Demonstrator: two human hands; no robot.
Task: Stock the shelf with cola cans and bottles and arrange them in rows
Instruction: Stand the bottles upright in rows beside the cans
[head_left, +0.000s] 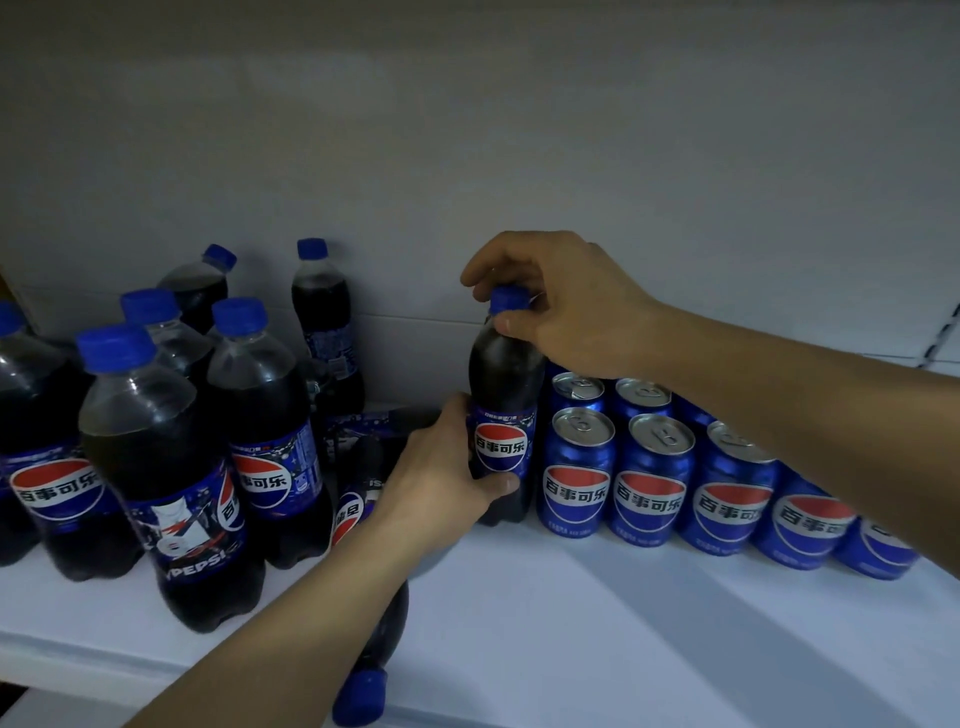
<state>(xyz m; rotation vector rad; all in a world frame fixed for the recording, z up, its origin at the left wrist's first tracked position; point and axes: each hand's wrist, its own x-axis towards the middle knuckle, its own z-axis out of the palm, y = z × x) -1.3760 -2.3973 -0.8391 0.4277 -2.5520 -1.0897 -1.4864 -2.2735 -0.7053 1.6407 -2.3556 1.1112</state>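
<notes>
Bottle: upright near the middle of the shelf, just beside the left end of the cans, label to the front.
Left hand: wrapped round the bottle's label, thumb low at the front.
Right hand: pinching the blue cap from above.
Feel: full of dark cola nearly to the neck, so likely heavy for its size; plastic probably firm while sealed; smooth label may slip.
Best hold: round the middle to carry the weight, cap only to steer and keep it straight.
Cans: upright in at least two rows toward the right end of the shelf, tops sealed, labels to the front; thin metal, likely easy to dent.
Big bottles: bunched at the left end, upright, caps on, full of cola, not in neat rows.
Lying bottle: on its side at the front edge under the left arm, cap at the edge; could roll off.
Other lying bottles: behind the left hand, partly hidden.
</notes>
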